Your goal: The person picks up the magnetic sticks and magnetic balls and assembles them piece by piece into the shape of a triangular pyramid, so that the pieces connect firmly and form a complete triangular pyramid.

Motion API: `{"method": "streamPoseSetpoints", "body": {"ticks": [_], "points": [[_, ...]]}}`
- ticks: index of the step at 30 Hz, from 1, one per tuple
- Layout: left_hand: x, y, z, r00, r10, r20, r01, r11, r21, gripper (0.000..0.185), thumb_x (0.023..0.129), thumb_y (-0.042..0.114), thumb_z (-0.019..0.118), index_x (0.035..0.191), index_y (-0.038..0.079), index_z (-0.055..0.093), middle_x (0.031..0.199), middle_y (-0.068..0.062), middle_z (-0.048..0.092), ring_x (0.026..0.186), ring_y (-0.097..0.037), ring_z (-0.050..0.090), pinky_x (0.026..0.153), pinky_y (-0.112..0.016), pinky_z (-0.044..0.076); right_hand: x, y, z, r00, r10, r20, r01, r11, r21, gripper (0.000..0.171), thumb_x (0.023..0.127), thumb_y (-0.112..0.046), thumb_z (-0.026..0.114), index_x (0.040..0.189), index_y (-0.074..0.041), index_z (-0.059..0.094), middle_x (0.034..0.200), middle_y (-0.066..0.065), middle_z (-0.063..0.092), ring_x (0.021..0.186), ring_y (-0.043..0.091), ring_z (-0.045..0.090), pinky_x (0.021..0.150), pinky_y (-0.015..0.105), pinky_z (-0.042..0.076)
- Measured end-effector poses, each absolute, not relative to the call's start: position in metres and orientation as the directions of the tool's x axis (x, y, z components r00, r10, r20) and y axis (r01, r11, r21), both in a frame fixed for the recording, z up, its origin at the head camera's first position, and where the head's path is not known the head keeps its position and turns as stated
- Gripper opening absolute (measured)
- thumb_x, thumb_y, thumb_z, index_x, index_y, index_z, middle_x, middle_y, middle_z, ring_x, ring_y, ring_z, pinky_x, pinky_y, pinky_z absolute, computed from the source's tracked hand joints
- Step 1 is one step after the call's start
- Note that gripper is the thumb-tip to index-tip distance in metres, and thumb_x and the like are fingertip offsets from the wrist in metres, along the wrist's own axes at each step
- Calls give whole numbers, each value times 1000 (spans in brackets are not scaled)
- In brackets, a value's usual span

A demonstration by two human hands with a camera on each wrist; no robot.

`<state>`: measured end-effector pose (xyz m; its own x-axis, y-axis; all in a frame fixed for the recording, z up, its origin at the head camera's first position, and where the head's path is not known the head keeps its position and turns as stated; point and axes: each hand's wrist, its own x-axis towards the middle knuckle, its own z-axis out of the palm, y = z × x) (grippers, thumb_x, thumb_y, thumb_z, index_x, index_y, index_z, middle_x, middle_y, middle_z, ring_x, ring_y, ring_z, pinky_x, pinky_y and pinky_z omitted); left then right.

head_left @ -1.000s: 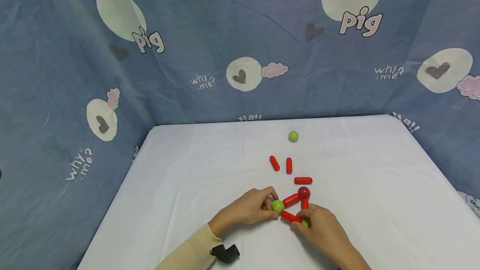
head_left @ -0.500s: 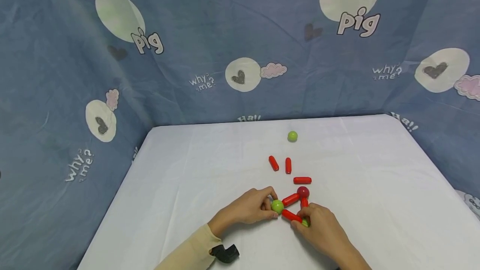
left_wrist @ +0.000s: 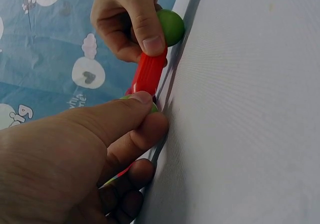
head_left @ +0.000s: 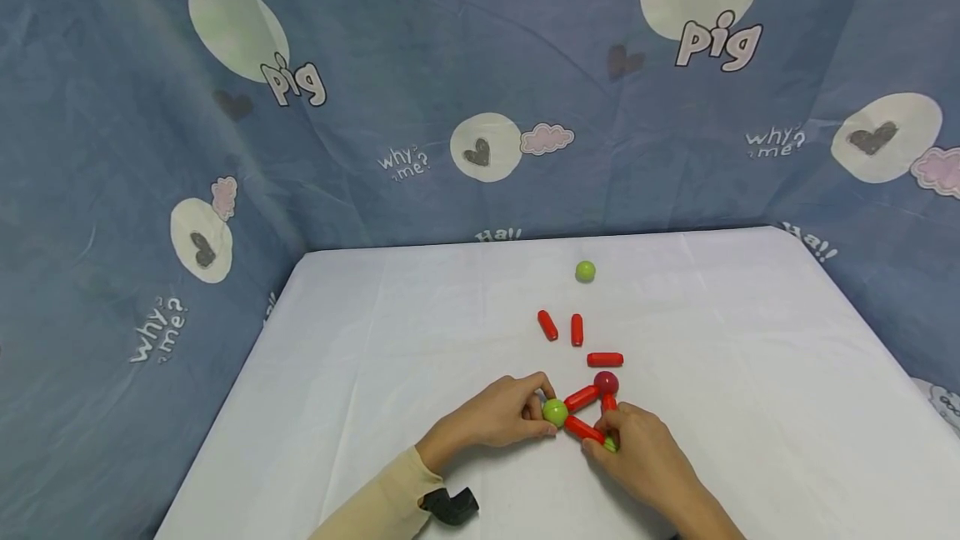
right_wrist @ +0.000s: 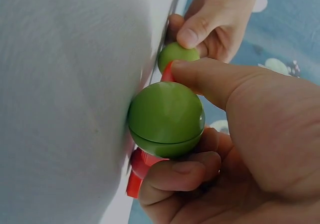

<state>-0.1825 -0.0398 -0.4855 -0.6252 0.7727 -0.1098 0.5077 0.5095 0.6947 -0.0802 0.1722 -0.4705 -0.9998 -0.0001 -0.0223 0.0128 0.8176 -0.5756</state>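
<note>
Left hand: the left hand [head_left: 501,417] is laid low on the white table [head_left: 375,373], palm down, and a green ball [head_left: 555,412] is pinched between its thumb and curled fingertips.
Right hand: the right hand [head_left: 637,452] is set just beside it, knuckles up; a second green ball [right_wrist: 166,119] is gripped between thumb and bent fingers, with a red rod [head_left: 583,430] touched by the thumb.
Structure: a triangle is formed on the table between the hands — the two green balls and a dark red ball [head_left: 606,382] are joined by red rods, one of them an upper rod [head_left: 582,397].
Loose pieces: three spare red rods [head_left: 576,329] are lain near behind the triangle, and a lone green ball [head_left: 585,272] is seen well apart, toward the far edge.
Change: hardly anything is altered from a second ago (both hands are kept on the same balls); the right hand is shifted very slightly toward the dark red ball.
Views: the right hand's ball is nearly hidden in the head view — it is shown whole only by the right wrist camera; the left thumb pressed on its ball is shown closest by the left wrist camera.
</note>
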Motion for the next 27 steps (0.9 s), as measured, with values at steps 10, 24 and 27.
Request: {"method": "streamPoseSetpoints", "body": {"ticks": [10, 24, 27], "points": [[-181, -40, -486, -636, 763, -112, 511, 525, 681, 32, 91, 27, 80, 114, 17, 60, 71, 19, 65, 63, 9, 54, 64, -12, 45, -81, 172, -472, -1000, -7, -25, 9, 814, -580, 16, 76, -20, 90, 78, -15, 75, 67, -7, 49, 62, 8, 43, 55, 21, 34], [-181, -40, -488, -640, 759, -119, 513, 538, 669, 34, 89, 30, 81, 112, 18, 59, 70, 19, 64, 62, 8, 54, 63, -13, 45, -82, 175, -473, -999, -30, -21, -12, 808, -589, 19, 74, -23, 92, 84, -15, 78, 68, -8, 50, 62, 7, 42, 56, 21, 34], [-180, -40, -486, -639, 759, -126, 514, 543, 664, 34, 89, 32, 81, 110, 19, 59, 69, 20, 62, 62, 8, 53, 63, -13, 45, -83, 176, -473, -999, -40, -3, -30, 803, -595, 20, 73, -22, 92, 86, -15, 79, 69, -8, 50, 62, 6, 41, 56, 20, 35]]}}
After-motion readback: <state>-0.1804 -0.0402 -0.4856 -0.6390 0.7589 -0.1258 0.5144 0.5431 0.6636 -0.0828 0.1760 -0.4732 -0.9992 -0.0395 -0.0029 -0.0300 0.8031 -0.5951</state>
